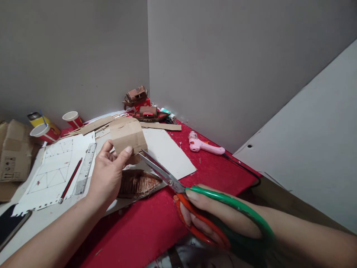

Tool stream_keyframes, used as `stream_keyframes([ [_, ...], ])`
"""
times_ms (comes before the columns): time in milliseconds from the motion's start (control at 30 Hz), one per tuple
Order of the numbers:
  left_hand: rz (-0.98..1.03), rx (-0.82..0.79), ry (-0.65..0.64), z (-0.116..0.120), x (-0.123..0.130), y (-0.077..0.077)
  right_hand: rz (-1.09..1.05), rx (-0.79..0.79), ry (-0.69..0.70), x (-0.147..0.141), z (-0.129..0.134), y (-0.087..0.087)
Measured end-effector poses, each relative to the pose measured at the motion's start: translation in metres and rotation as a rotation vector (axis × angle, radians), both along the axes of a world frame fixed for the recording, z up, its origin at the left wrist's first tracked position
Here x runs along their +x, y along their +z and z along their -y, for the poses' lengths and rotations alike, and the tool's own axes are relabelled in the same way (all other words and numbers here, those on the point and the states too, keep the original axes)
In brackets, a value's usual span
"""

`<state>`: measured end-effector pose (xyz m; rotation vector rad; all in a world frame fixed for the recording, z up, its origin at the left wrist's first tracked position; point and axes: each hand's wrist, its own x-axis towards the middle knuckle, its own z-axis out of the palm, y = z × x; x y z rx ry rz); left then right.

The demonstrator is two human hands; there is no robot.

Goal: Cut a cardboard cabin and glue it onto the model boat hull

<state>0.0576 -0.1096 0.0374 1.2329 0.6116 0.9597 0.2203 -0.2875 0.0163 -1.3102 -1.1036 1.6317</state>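
A piece of brown cardboard (129, 136) is pinched between the thumb and fingers of my left hand (110, 167), its lower right corner facing the scissors. My right hand (223, 212) has its fingers through the green and orange handles of a pair of scissors (173, 181). The blades are slightly apart, with their tips at the cardboard's lower right edge. Below the cardboard, a small brown boat hull (139, 185) lies near the edge of a white sheet (170, 152), partly hidden by my left hand.
Paper with drawings (55, 167), a ruler (85, 169) and a pencil (71, 180) lie left. Paper cups (73, 120) and a cardboard box (15, 152) stand behind. Two model boats (149, 112) sit at the back corner, a pink glue gun (205, 145) on the red tabletop (217, 171).
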Motion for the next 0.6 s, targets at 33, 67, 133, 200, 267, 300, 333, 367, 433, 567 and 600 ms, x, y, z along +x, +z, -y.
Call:
stream_keyframes([
  [33, 0.006, 0.001, -0.002, 0.0, 0.0, -0.001, -0.004, 0.017, 0.003, -0.001, -0.001, -0.002],
  [67, 0.01, 0.004, -0.006, 0.0, 0.001, -0.001, -0.011, 0.03, 0.006, -0.001, -0.002, -0.003],
  [133, 0.021, 0.013, -0.006, 0.0, 0.002, -0.002, -0.033, 0.02, 0.003, -0.001, -0.002, -0.007],
  [200, 0.037, 0.02, 0.004, -0.001, 0.002, -0.004, -0.057, -0.024, 0.005, -0.001, -0.002, -0.009],
  [267, 0.044, 0.021, 0.004, 0.0, 0.002, -0.005, -0.089, -0.069, 0.007, -0.002, -0.001, -0.011],
  [300, 0.042, 0.022, 0.001, 0.0, 0.002, -0.005, -0.108, -0.084, 0.001, -0.002, 0.0, -0.012],
  [333, 0.038, 0.025, -0.002, 0.001, 0.002, -0.005, -0.13, -0.093, -0.003, -0.003, 0.0, -0.012],
  [367, 0.031, 0.032, -0.003, 0.002, 0.002, -0.005, -0.15, -0.1, -0.01, -0.003, 0.0, -0.013],
  [433, 0.023, 0.053, 0.006, 0.004, 0.003, -0.004, -0.177, -0.107, -0.028, -0.005, 0.001, -0.013],
  [567, 0.031, 0.096, 0.042, 0.008, 0.003, -0.003, -0.18, -0.089, -0.051, -0.011, 0.002, -0.013],
  [600, 0.039, 0.112, 0.056, 0.01, 0.003, -0.003, -0.181, -0.086, -0.059, -0.012, 0.002, -0.013],
])
